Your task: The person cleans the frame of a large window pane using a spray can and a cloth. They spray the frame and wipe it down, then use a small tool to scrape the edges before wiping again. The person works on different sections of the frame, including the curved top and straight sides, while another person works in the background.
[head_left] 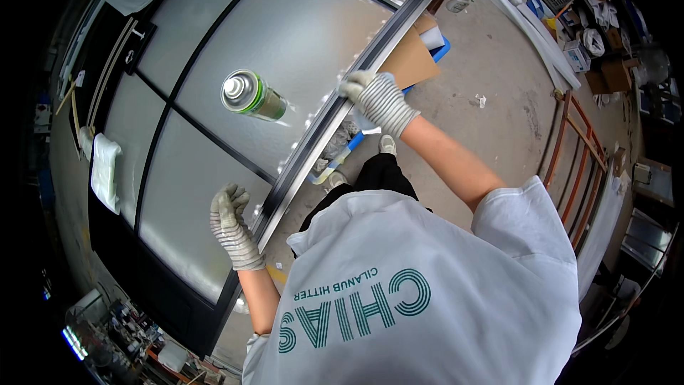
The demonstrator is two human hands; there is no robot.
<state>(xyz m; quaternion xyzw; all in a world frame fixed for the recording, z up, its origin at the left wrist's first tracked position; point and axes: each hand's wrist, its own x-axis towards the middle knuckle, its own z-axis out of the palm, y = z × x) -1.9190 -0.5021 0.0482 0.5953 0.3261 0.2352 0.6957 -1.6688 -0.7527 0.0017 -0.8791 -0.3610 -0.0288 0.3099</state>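
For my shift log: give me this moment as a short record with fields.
left hand: gloved left hand flat on the frosted glass panel, holding nothing
right hand: gloved right hand on the panel's dark frame edge
on panel: spray can, upright; white cloth at far side
floor: cardboard sheet beside the frame

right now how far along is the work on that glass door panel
Done: the framed frosted glass panel lies flat, with a spray can standing on it and a white cloth on its far edge. In hand: the gloved right hand is on the dark frame edge; the left hand rests open on the glass. Left: cannot tell how much glass is cleaned; can and cloth are untouched.
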